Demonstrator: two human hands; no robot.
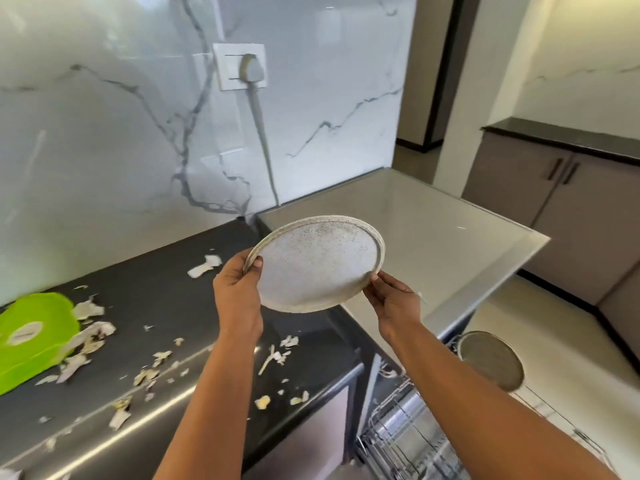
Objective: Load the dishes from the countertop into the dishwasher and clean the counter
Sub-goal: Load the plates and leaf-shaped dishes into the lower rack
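two bare forearms reaching up from the bottom edge, both closed on one speckled plate (317, 263). left hand (239, 284) clamped on the near-left rim, thumb over the top face, fingers hidden underneath. right hand (393, 299) pinching the lower-right rim with the fingertips only, a lighter hold. plate tilted, face toward the camera, lifted clear of the dark countertop (173, 306) and touching nothing but the two hands.

below the right hand: open dishwasher rack (401, 434), wire tines showing, with a round metal dish (490, 360) standing on edge beyond the right forearm. left of the left hand: food scraps (152, 368) scattered over the counter, and further left a green lid (34, 337) lying among them.

judged as the carry step, plate on its way down to the rack, counter not yet wiped.

risks from here: slipping out of the weaker right-hand pinch while tilted, likelier if the rim is greasy or wet, which cannot be told. clipping the counter corner on the way down, since the rack sits right beside and below it. knocking the standing metal dish if lowered too far right. missing the tines and leaving the plate leaning loose.
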